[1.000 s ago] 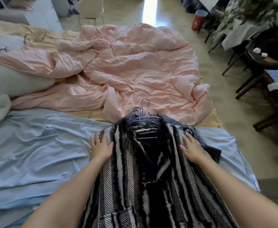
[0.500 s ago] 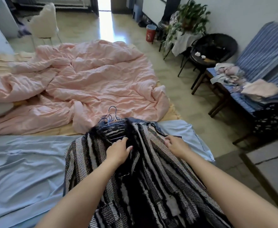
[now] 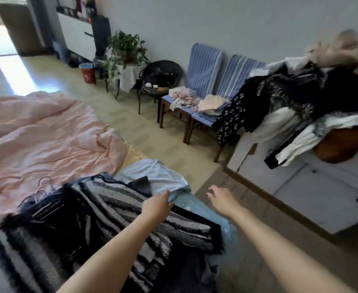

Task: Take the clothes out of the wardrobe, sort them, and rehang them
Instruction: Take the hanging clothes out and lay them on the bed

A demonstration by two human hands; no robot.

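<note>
Striped coat (image 3: 114,212) on bed, my left hand (image 3: 155,207) resting spread on it; right hand (image 3: 221,197) spread, empty; clothes pile (image 3: 300,98) at two o'clock unsorted.

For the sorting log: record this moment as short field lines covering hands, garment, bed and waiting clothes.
left hand: on the right edge of the striped black-and-white garment, grip unclear
right hand: free, fingers loose, out past the bed edge
garment: lying on the light blue sheet, hangers at its top
bedding: pink duvet beyond
waiting clothes: dark pile on the white cabinet
</note>
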